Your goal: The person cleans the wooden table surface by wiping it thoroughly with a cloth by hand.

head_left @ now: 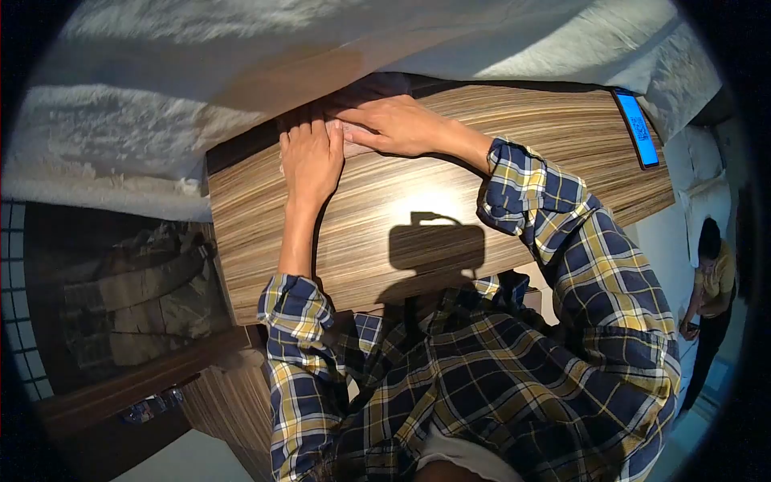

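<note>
Fingers of both hands lie flat and extended, pressing down on a small pale pinkish folded piece [347,128] at the far edge of the bench [418,201]; neither hand is clenched around it. The left hand [309,157] rests palm-down just beside and partly over the piece's near side, while the right hand [397,124] comes in from the right and lies across it, fingertips meeting the left hand's. What the piece is made of cannot be told; most of it is hidden under the hands.

No writing shows on the piece. A phone [638,128] lies at the bench's far right corner with its screen lit blue and showing a dark square code, too small to read.

The bench top of striped wood grain is bare between the hands and the person's plaid shirt [482,377], leaving wide room toward the right. Beyond the far edge a white textured cloth [144,120] drapes close behind the hands. Off the left edge stands a dim stack of bundles [144,297]. Another person [711,297] stands well apart at the right.
</note>
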